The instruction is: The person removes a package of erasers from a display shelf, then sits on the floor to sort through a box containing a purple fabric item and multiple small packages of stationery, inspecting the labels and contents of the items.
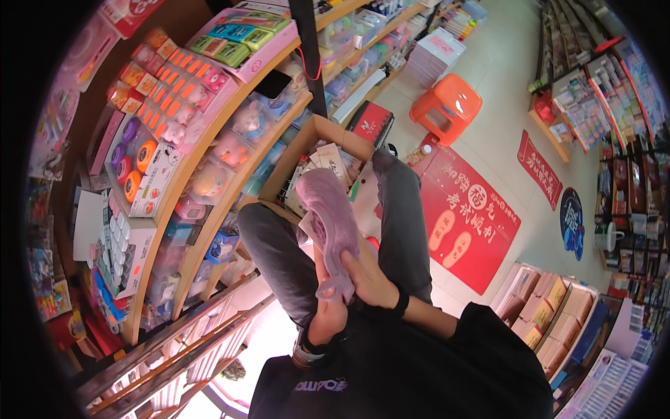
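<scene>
A purple cloth [330, 209] lies bunched lengthwise between my hands, above an open cardboard box [316, 125]. My left hand [330, 317], a band at its wrist, grips the cloth's lower end. Around the cloth's right side closes my right hand [369, 277], with its thumb on top and a black band on the wrist. A pale card or booklet [312, 226] shows at the cloth's left edge, partly covered by it; which hand supports it I cannot tell. Several paper cards or booklets [332, 160] fill the box between my knees.
Toy-filled shelves [209, 141] curve along the left. Beyond the box lies a red-covered notebook [370, 124]. An orange plastic stool [450, 105], a small bottle [419, 155] and a red floor mat [471, 220] are ahead and right. Boxed goods [544, 309] stand at right.
</scene>
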Tool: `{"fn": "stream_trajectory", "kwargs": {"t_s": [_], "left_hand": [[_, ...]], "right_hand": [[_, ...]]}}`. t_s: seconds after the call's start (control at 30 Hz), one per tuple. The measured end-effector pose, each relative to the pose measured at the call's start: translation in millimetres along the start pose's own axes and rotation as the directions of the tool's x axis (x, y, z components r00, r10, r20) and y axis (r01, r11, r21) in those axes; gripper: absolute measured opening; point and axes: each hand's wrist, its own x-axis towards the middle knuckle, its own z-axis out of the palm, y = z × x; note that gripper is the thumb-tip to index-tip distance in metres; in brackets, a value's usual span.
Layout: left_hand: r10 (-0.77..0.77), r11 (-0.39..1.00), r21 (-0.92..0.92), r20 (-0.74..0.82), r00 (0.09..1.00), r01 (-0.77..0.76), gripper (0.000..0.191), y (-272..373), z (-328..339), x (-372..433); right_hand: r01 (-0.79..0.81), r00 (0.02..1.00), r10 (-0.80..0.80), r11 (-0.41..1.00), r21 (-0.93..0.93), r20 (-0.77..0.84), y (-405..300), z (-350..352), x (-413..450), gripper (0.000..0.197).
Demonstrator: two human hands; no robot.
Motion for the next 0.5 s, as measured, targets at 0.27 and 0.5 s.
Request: {"fn": "stream_trajectory", "kwargs": {"t_s": [0.27, 0.5], "left_hand": [[-0.092, 0.996, -0.004, -0.051, 0.994, 0.092, 0.06, 41, 16, 21], [-0.083, 0.99, 0.112, -0.035, 0.996, 0.087, 0.053, 39, 3, 7]], "right_hand": [[-0.009, 0.995, 0.017, 0.997, -0.081, 0.097, 18, 2, -16, 0.056], [0.14, 0.974, -0.186, 0.943, -0.3, -0.131, 3, 4, 29, 0.041]]}}
